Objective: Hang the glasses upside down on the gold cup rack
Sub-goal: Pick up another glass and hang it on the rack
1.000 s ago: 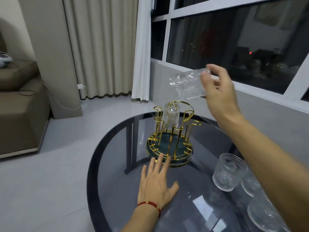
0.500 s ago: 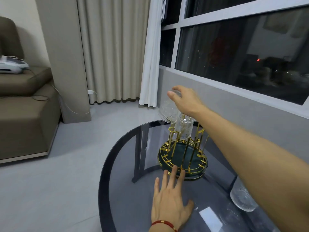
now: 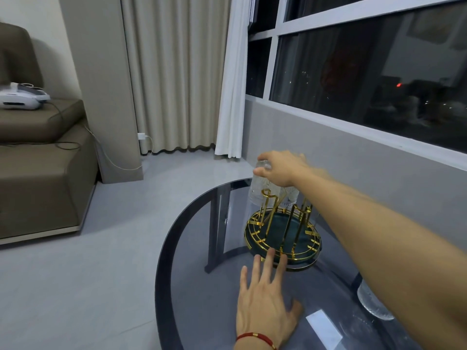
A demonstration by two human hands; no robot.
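Note:
The gold cup rack (image 3: 283, 236) stands on the dark glass table (image 3: 202, 286), with gold prongs rising from a round green base. My right hand (image 3: 280, 169) grips the base of a clear textured glass (image 3: 260, 193), upside down over a prong at the rack's far side. A second upside-down glass (image 3: 290, 200) sits on the rack just right of it, partly hidden by my hand. My left hand (image 3: 265, 304) lies flat on the table with fingers spread, its fingertips touching the rack's near rim. Another glass (image 3: 371, 301) shows under my right forearm.
A grey wall and a dark window run along the right behind the table. A brown sofa (image 3: 38, 173) with a white device (image 3: 20, 97) on it stands at the left. Curtains (image 3: 177, 72) hang at the back, and a cable trails to a wall plug.
My right hand has carried the glass from high above the rack, turned it upside down and lowered it onto a far prong. My left hand stays flat by the rack's base.

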